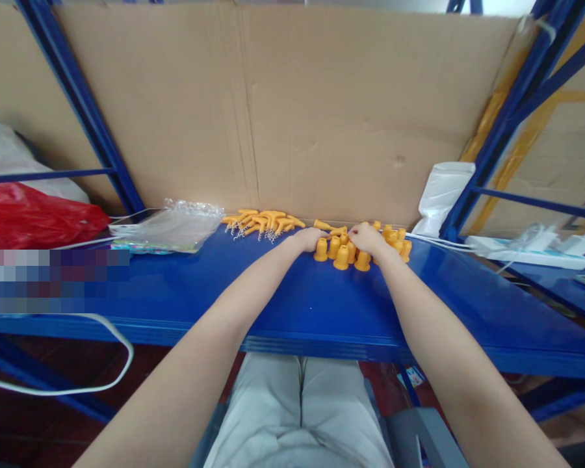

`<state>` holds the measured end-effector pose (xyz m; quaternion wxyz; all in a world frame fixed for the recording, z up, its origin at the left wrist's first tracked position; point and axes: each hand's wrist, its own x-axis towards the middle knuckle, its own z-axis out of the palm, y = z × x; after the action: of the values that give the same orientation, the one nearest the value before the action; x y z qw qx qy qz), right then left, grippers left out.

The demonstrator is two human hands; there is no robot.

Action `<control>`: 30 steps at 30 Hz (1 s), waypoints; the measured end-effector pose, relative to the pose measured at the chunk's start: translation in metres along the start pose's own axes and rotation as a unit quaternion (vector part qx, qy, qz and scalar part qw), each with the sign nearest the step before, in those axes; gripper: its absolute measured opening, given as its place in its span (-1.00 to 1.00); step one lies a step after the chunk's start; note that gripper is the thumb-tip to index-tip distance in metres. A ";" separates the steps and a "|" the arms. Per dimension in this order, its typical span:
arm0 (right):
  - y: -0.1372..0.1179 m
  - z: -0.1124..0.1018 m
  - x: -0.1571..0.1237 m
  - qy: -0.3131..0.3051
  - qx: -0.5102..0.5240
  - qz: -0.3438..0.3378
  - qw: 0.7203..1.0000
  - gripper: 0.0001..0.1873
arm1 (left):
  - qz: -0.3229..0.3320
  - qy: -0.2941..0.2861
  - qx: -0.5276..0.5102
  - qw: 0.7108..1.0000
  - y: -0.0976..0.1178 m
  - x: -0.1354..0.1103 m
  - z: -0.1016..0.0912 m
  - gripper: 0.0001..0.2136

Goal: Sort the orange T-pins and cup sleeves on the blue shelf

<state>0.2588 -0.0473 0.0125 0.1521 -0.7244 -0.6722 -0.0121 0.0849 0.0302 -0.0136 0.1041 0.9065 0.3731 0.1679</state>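
Orange bell-shaped plastic pieces (341, 258) stand in a cluster on the blue shelf, right of centre. At the cluster's left rear is my left hand (312, 240), its fingers curled in among the pieces. My right hand (366, 239) bends over the middle of the group, fingertips drawn together and pointing left. What either hand grips is too small and partly covered. Between the hands an orange piece (338, 231) lies on its side. To the left of my left hand, orange T-shaped corkscrews (273, 221) with metal spirals lie in a heap.
Clear plastic bags (175, 227) lie left of the corkscrews. A cardboard sheet (322, 117) walls off the back. A white pouch (441, 195) leans by the right post, near a white power strip (531, 252). A red bag (34, 218) sits far left.
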 end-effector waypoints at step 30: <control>0.009 -0.006 0.003 0.042 0.020 0.033 0.998 -0.58 | -0.116 0.067 0.137 0.981 0.005 -0.012 -0.012 -0.72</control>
<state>0.2688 -0.0467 0.0174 0.1947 -0.7422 -0.6408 -0.0239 0.0757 0.0191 -0.0037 -0.0276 0.8494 0.5015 0.1621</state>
